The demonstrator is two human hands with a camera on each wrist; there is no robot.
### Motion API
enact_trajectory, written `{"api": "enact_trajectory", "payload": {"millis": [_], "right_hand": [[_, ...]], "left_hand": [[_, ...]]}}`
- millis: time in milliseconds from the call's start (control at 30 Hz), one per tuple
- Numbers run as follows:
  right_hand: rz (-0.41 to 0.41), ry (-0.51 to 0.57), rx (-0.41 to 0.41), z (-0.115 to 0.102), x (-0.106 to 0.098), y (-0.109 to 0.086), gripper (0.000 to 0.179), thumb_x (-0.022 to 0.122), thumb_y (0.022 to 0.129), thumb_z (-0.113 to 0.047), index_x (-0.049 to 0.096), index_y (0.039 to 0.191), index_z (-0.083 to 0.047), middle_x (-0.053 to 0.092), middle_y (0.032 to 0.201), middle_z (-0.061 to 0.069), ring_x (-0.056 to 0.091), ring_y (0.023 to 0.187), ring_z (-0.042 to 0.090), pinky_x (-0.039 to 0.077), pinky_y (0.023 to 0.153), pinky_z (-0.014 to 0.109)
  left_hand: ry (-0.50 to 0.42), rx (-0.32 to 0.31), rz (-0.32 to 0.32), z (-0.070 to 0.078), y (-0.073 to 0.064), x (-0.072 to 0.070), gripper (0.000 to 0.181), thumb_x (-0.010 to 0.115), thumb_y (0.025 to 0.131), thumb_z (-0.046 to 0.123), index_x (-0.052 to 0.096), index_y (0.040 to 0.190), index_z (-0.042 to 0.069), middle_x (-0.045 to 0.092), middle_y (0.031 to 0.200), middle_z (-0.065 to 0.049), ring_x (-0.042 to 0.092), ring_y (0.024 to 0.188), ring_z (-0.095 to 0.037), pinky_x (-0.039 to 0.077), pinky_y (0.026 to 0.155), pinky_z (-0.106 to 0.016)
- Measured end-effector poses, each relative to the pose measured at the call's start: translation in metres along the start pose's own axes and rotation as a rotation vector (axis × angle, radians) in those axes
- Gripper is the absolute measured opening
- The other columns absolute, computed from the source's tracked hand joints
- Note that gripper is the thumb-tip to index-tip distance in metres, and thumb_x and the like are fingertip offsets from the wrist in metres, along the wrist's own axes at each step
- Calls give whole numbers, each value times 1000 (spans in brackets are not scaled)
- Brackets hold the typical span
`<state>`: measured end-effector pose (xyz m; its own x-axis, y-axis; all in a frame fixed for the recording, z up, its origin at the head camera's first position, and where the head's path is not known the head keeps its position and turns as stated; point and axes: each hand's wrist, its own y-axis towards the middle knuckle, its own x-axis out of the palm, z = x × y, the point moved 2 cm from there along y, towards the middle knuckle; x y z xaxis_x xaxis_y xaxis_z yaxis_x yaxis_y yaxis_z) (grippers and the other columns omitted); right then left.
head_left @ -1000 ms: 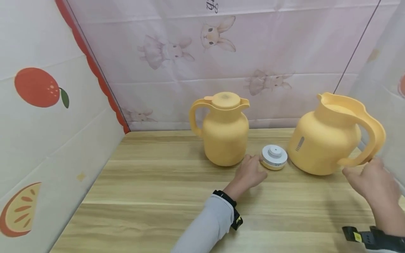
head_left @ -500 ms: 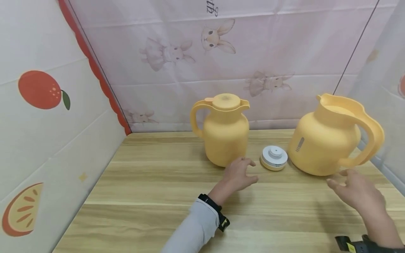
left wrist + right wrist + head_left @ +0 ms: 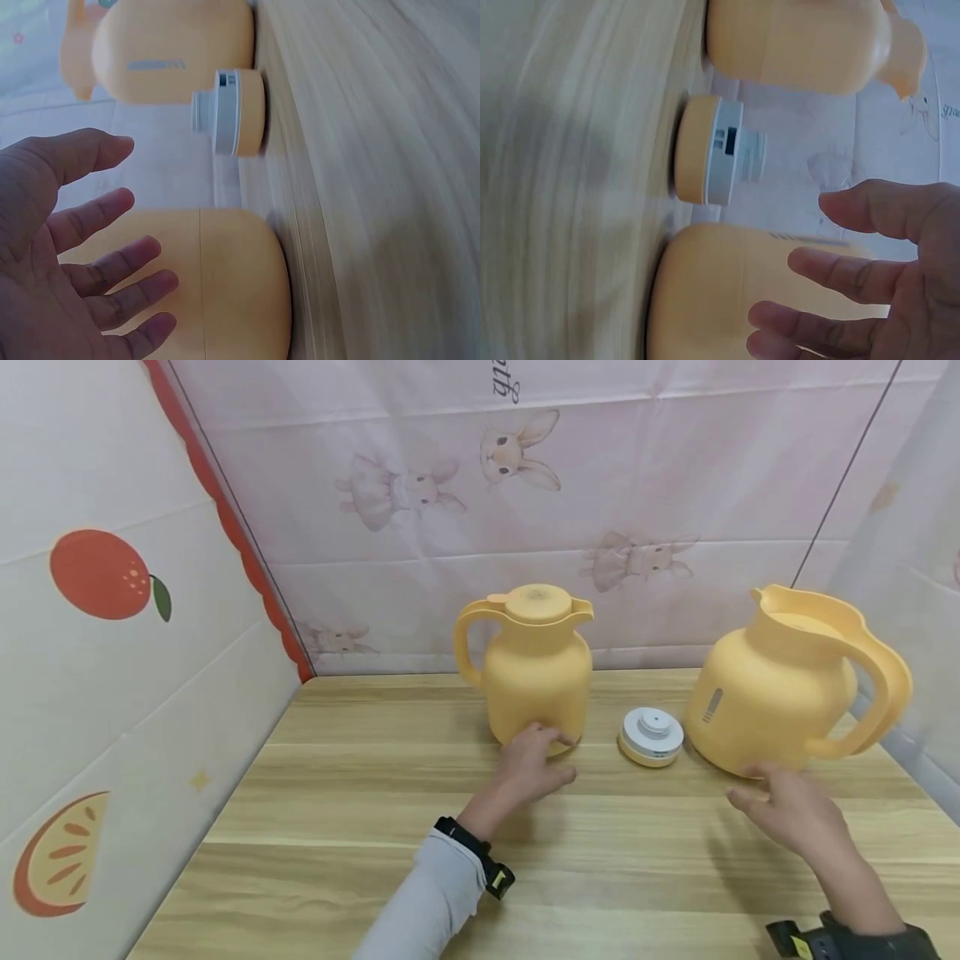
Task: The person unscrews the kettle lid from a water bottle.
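A smaller yellow jug [image 3: 537, 677] with its lid on stands upright at the back middle, handle to the left. My left hand [image 3: 529, 766] is in front of its base, fingers spread and holding nothing. A larger yellow jug [image 3: 772, 685] stands at the right, its top without a lid and its handle to the right. In front of it is my right hand [image 3: 797, 810], fingers loose with nothing in them. Between the jugs a round lid [image 3: 651, 737] lies with its white-grey underside up. Both wrist views show this lid [image 3: 229, 112] beyond the fingers.
The wooden table [image 3: 360, 827] meets a pink rabbit-print cloth [image 3: 420, 568] right behind the jugs. A white fruit-print cloth [image 3: 150, 693] borders the left side, and another pale cloth [image 3: 907, 610] the right.
My left hand has drawn back from beside the lid, moving left. My right hand has come away from the larger jug's handle, also moving left. Jugs and lid stay in place.
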<state>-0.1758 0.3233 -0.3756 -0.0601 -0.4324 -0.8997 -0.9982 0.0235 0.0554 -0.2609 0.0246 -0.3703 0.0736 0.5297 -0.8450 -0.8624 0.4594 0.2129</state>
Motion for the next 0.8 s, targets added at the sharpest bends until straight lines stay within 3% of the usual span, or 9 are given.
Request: {"api": "enact_trajectory", "payload": {"millis": [300, 500, 800], "right_hand": [[13, -19, -61, -23, 15, 8, 45, 66, 83, -29, 59, 112, 5, 57, 105, 33, 54, 92, 50, 43, 64, 59], [-13, 6, -62, -39, 24, 12, 42, 66, 83, -27, 60, 113, 2, 57, 106, 33, 54, 93, 50, 44, 62, 59], [5, 9, -114, -56, 41, 16, 39, 70, 80, -24, 63, 108, 1, 60, 100, 29, 57, 89, 45, 46, 62, 55]], "left_hand": [[97, -49, 31, -22, -3, -10, 35, 73, 76, 30, 66, 109, 18, 58, 105, -3, 55, 96, -20, 41, 79, -42], [67, -72, 35, -38, -4, -18, 35, 73, 76, 27, 66, 108, 15, 59, 112, -6, 54, 103, -26, 41, 86, -44], [25, -146, 43, -62, -7, -27, 34, 72, 78, 26, 65, 107, 10, 58, 118, -11, 52, 109, -29, 42, 84, -46]]}}
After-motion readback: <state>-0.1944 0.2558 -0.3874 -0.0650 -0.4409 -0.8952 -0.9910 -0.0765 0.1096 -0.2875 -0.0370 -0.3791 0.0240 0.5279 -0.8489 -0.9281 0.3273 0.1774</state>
